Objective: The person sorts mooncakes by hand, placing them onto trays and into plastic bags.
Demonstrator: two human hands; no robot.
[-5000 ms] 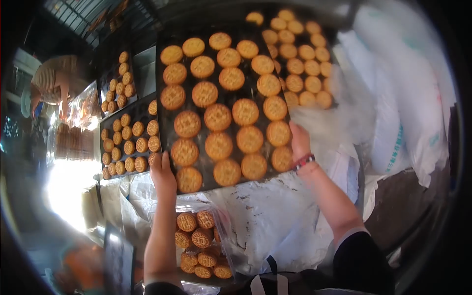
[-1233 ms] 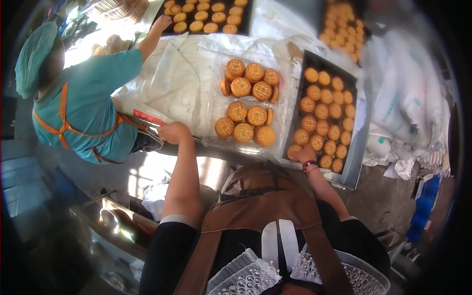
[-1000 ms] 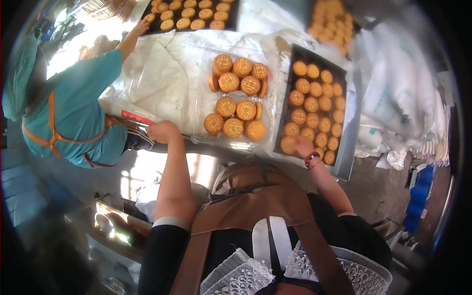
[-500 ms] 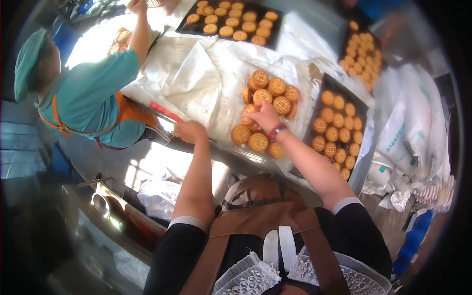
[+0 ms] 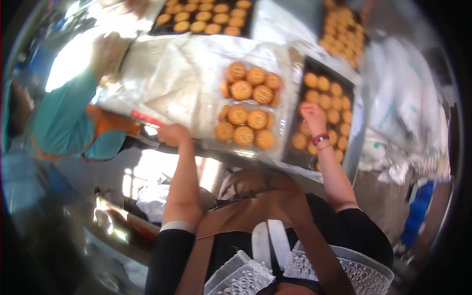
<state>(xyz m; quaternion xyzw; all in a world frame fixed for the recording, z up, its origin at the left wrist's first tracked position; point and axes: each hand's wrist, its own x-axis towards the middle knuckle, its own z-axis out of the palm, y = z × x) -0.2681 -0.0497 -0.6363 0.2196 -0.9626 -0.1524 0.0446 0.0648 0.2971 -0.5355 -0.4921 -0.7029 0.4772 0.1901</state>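
Note:
My right hand [image 5: 314, 118] is over the dark baking tray [image 5: 290, 156] on the right, its fingers closed at the edge of a round golden mooncake [image 5: 303, 106]; blur hides the exact grip. Stamped mooncakes [image 5: 241, 90] lie in two clusters on clear plastic [image 5: 273, 118], left of that hand. At the table's near edge, my left hand [image 5: 174, 134] is closed beside the end of a red strip [image 5: 147, 118]. What its fingers grip is hidden.
Another dark tray of mooncakes [image 5: 200, 26] lies at the back, and more mooncakes [image 5: 342, 37] are at the far right. A co-worker in a teal shirt [image 5: 66, 118] stands at the left. White sacks [image 5: 398, 113] are piled at the right. White sheeting [image 5: 172, 69] covers the table.
My right hand has left the mooncakes on the plastic and moved right to the dark tray. The view has shifted; my left hand stays at the red strip. The co-worker's arm has lowered.

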